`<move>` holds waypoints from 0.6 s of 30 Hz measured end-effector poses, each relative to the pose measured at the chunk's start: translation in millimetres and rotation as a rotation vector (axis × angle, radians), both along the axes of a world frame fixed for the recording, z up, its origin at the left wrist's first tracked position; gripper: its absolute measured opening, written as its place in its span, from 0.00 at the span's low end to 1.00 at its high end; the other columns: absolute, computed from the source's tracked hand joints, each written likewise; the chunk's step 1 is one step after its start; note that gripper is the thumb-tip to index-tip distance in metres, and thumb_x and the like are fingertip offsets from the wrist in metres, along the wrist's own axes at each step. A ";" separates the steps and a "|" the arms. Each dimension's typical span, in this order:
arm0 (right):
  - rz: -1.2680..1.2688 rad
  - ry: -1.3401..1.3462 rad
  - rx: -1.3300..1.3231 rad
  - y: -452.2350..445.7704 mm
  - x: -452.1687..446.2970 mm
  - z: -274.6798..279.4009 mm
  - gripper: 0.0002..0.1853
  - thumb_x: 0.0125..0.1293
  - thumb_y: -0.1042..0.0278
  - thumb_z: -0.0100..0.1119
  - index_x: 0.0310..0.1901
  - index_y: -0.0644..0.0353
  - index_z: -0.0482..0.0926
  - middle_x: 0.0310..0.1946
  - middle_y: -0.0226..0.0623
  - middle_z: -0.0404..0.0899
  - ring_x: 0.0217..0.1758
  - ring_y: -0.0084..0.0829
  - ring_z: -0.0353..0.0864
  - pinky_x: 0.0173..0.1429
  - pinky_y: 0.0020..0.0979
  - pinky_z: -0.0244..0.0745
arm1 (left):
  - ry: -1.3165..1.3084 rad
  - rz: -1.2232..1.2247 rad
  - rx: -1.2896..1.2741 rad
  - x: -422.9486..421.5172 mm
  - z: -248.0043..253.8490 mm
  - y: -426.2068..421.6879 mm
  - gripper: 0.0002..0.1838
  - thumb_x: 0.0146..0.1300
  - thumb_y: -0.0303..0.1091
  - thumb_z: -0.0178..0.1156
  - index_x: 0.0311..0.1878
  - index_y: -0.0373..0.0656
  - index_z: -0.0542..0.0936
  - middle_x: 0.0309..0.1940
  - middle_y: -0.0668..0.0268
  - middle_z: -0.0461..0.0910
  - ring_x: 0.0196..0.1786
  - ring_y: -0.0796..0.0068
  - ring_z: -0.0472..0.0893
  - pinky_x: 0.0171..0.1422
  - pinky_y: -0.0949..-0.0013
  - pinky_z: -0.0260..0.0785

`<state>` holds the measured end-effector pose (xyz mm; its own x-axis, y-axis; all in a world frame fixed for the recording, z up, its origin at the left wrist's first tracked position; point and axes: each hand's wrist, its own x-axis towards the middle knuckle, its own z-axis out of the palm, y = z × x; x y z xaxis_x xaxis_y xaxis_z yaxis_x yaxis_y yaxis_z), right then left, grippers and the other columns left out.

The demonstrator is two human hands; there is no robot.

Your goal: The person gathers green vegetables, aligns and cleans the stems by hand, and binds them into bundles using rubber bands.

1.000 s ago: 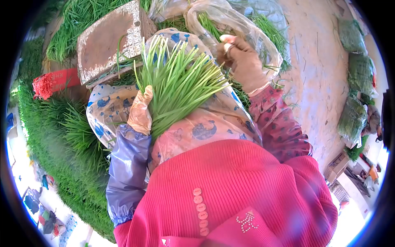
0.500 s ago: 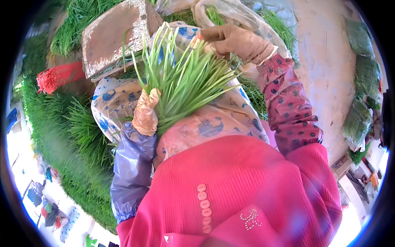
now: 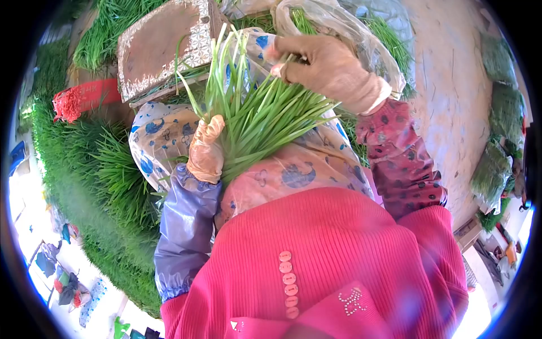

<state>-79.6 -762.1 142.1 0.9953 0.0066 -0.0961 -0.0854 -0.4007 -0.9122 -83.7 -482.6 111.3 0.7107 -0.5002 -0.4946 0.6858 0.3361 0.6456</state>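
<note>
A loose bunch of garlic chives [image 3: 271,121], with pale stem ends and long green leaves, fans out above my lap. My left hand [image 3: 206,148], in a tan glove, is closed round the bunch at its left side. At the upper right of the bunch, my right hand [image 3: 322,68], in a brownish glove with bare fingertips, bends its fingers over the stem ends and pinches some of them. Under the chives lies a clear apron with blue prints [image 3: 299,172], covering my knees.
A worn box or stool with a patterned edge [image 3: 169,48] stands ahead. Beside it lies a red bundle of ties [image 3: 84,99]. Heaped chives [image 3: 84,186] spread along the left. A clear plastic bag [image 3: 367,42] is ahead right; bagged greens [image 3: 491,169] line the far right.
My right hand has come down slightly and turned, its fingers now curled over the stem ends. The stems on the right lean lower. My left hand keeps its grip.
</note>
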 end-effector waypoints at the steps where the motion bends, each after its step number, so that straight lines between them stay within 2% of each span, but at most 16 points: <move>1: 0.092 0.012 -0.096 0.8 0.6 -3.8 0.11 0.64 0.62 0.60 0.45 0.55 0.83 0.29 0.33 0.82 0.34 0.21 0.78 0.41 0.27 0.72 | -0.010 0.000 -0.005 0.9 4.7 -1.7 0.20 0.70 0.36 0.56 0.62 0.40 0.73 0.53 0.59 0.79 0.53 0.66 0.79 0.60 0.62 0.74; 3: 0.012 0.040 -0.066 -5.0 -5.6 -3.1 0.10 0.63 0.64 0.59 0.44 0.56 0.83 0.30 0.33 0.83 0.33 0.21 0.77 0.40 0.26 0.72 | 0.019 -0.013 -0.037 2.4 6.3 -2.1 0.20 0.69 0.36 0.57 0.62 0.40 0.73 0.53 0.58 0.79 0.53 0.65 0.79 0.60 0.61 0.73; 5: -0.333 -0.013 -0.060 -19.6 -16.3 -4.1 0.10 0.63 0.65 0.59 0.44 0.57 0.83 0.29 0.32 0.82 0.32 0.20 0.77 0.38 0.24 0.71 | 0.047 -0.021 -0.074 2.2 2.7 0.9 0.20 0.69 0.37 0.57 0.61 0.40 0.73 0.53 0.58 0.79 0.54 0.64 0.79 0.60 0.60 0.73; 6: -0.322 0.060 -0.203 -28.5 -22.4 12.9 0.11 0.64 0.65 0.59 0.45 0.59 0.83 0.29 0.30 0.82 0.31 0.18 0.76 0.37 0.22 0.71 | 0.054 0.016 -0.033 1.6 -3.0 4.5 0.21 0.69 0.38 0.57 0.62 0.39 0.73 0.53 0.58 0.79 0.54 0.63 0.79 0.61 0.59 0.73; 7: -0.323 0.056 -0.208 -39.1 -31.7 8.4 0.11 0.64 0.65 0.59 0.45 0.59 0.83 0.29 0.30 0.82 0.31 0.18 0.76 0.37 0.22 0.71 | 0.057 0.055 0.004 1.5 -8.8 7.1 0.21 0.69 0.38 0.57 0.62 0.39 0.73 0.53 0.58 0.79 0.54 0.63 0.79 0.61 0.59 0.73; 9: -0.404 0.157 0.009 -51.9 -44.3 -1.0 0.13 0.64 0.65 0.60 0.47 0.62 0.82 0.29 0.30 0.81 0.32 0.17 0.76 0.38 0.21 0.71 | -0.012 0.020 0.030 1.5 -16.4 10.1 0.22 0.69 0.38 0.56 0.63 0.39 0.73 0.54 0.57 0.79 0.54 0.62 0.79 0.62 0.58 0.72; 11: -0.418 0.153 0.074 -49.0 -50.1 7.7 0.15 0.64 0.63 0.61 0.49 0.62 0.81 0.31 0.30 0.81 0.33 0.17 0.77 0.39 0.20 0.71 | -0.082 -0.031 0.062 1.4 -15.6 10.4 0.22 0.69 0.38 0.56 0.63 0.40 0.72 0.54 0.57 0.78 0.55 0.62 0.79 0.62 0.58 0.72; 13: -0.289 0.025 0.123 -30.9 -39.1 27.7 0.16 0.64 0.62 0.62 0.50 0.61 0.81 0.33 0.32 0.82 0.35 0.19 0.77 0.41 0.23 0.72 | -0.030 -0.050 -0.005 0.6 2.4 -0.7 0.23 0.70 0.39 0.56 0.64 0.39 0.71 0.55 0.57 0.78 0.55 0.62 0.79 0.63 0.59 0.71; 14: -0.286 -0.062 -0.010 -21.2 -29.6 21.2 0.16 0.64 0.61 0.61 0.49 0.62 0.81 0.36 0.35 0.83 0.36 0.23 0.78 0.42 0.28 0.74 | -0.037 -0.058 -0.002 -0.6 8.8 -5.1 0.24 0.70 0.40 0.55 0.65 0.39 0.70 0.56 0.57 0.77 0.56 0.63 0.78 0.62 0.60 0.72; 15: -0.291 -0.066 -0.003 -13.9 -20.5 21.6 0.16 0.64 0.61 0.61 0.49 0.62 0.81 0.36 0.35 0.83 0.36 0.23 0.78 0.42 0.28 0.74 | -0.043 -0.063 0.005 -1.5 10.6 -6.7 0.24 0.70 0.40 0.55 0.65 0.39 0.70 0.56 0.57 0.77 0.56 0.63 0.78 0.62 0.60 0.72; 17: -0.015 -0.007 -0.069 -1.9 -4.6 24.3 0.15 0.63 0.60 0.60 0.47 0.59 0.82 0.36 0.39 0.84 0.38 0.32 0.82 0.45 0.34 0.75 | -0.108 -0.105 0.005 -0.7 14.2 -6.8 0.25 0.71 0.42 0.55 0.66 0.38 0.69 0.56 0.57 0.77 0.56 0.64 0.78 0.62 0.60 0.71; 18: -0.020 -0.011 -0.063 3.4 2.0 21.2 0.15 0.63 0.60 0.60 0.47 0.59 0.82 0.36 0.39 0.84 0.38 0.32 0.82 0.45 0.34 0.75 | -0.118 -0.116 0.063 -0.2 11.1 -3.2 0.25 0.72 0.41 0.53 0.66 0.38 0.69 0.57 0.57 0.77 0.56 0.65 0.78 0.63 0.61 0.71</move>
